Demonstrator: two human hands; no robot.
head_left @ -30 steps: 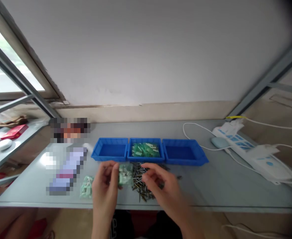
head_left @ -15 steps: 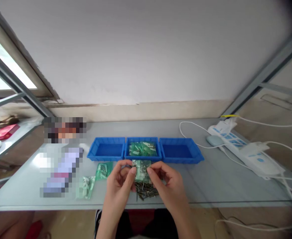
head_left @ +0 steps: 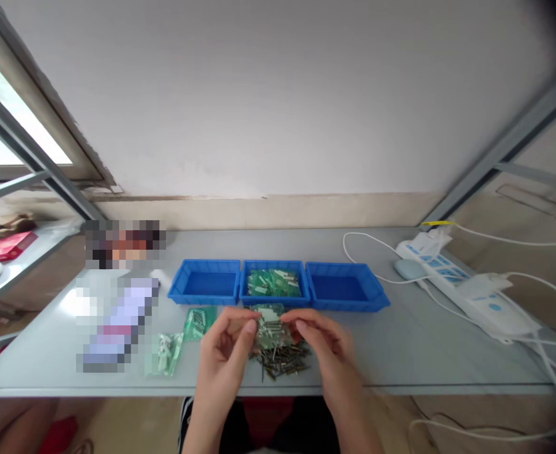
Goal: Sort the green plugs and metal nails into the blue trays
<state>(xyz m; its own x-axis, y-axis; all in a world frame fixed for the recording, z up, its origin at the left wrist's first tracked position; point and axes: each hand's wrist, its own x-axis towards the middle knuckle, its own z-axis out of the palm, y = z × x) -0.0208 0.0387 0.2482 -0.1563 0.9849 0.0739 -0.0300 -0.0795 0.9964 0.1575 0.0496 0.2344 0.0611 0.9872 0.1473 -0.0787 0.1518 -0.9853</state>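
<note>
Both my hands pinch one small green bag [head_left: 269,323] just above the loose screw pile [head_left: 280,360], at the near middle of the desk [head_left: 424,353].

My left hand [head_left: 228,343] and right hand [head_left: 322,343] each keep a fingertip grip on a top corner. I judge it light, limp and slippery film, best held by its edges. Its contents are blurred, and my fingers hide the bag's sides.

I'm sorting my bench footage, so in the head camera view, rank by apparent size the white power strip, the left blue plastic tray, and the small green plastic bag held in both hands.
1. White power strip, largest.
2. Left blue plastic tray.
3. Small green plastic bag, smallest, pinched between left hand and right hand.
</note>
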